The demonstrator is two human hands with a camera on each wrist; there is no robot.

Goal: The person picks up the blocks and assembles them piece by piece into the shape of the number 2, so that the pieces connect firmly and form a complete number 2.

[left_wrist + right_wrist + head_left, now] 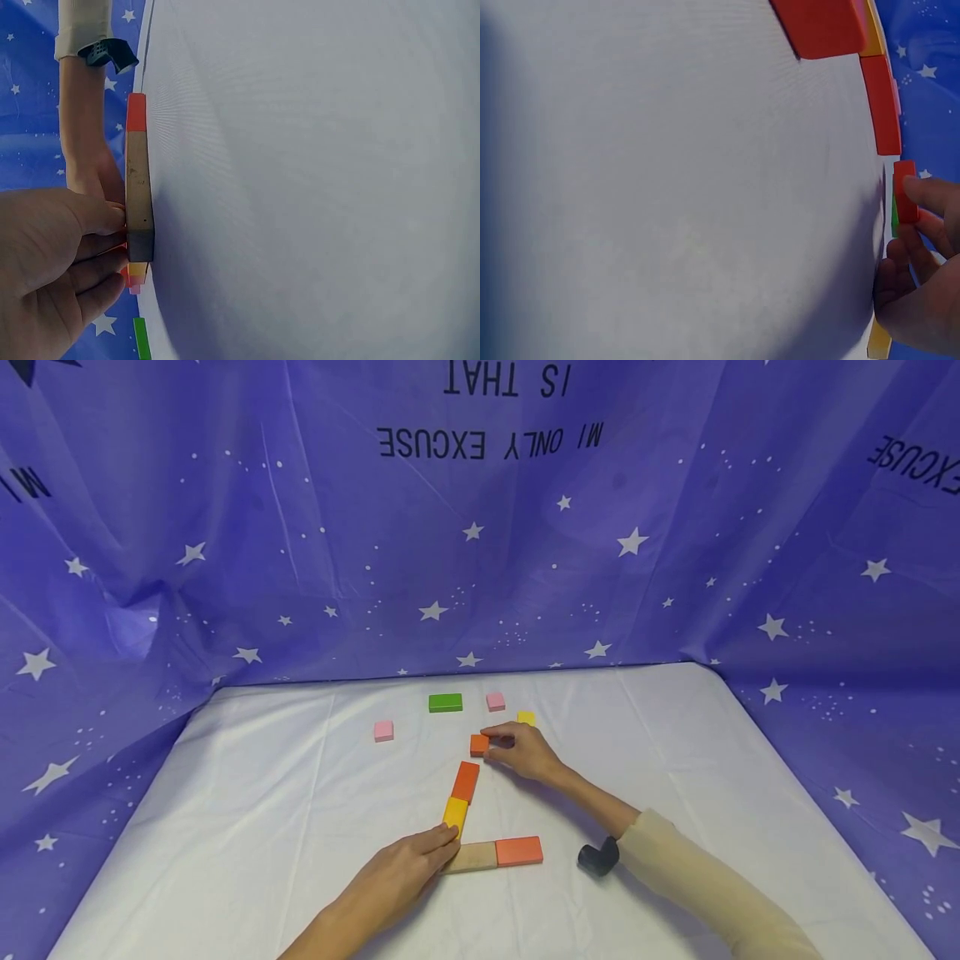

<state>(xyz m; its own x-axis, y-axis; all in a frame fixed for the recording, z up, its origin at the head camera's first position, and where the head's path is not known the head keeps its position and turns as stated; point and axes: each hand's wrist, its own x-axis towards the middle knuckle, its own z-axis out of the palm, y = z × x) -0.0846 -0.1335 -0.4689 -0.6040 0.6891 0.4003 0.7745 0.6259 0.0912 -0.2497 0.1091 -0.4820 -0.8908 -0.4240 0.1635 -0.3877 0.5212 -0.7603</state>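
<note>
With thumb and fingers, my right hand (528, 752) pinches a small orange block (478, 746) at its right side. That block (905, 191) appears tilted in the right wrist view. My left hand (401, 868) rests its fingertips at the corner where a yellow block (455, 812) meets a plain wooden block (477, 857), hiding part of both. A long orange block (466, 782) continues the row beyond the yellow one, end to end. Another orange-red block (519, 851) touches the wooden block's right end, and the rows form an angle.
Toward the back lie a green block (446, 702), two pink blocks (384, 731) and a small yellow block (527, 717), partly behind my right hand. A black device (597, 857) sits at the right wrist. A blue star-printed curtain (480, 568) stands behind the white-covered table (247, 827).
</note>
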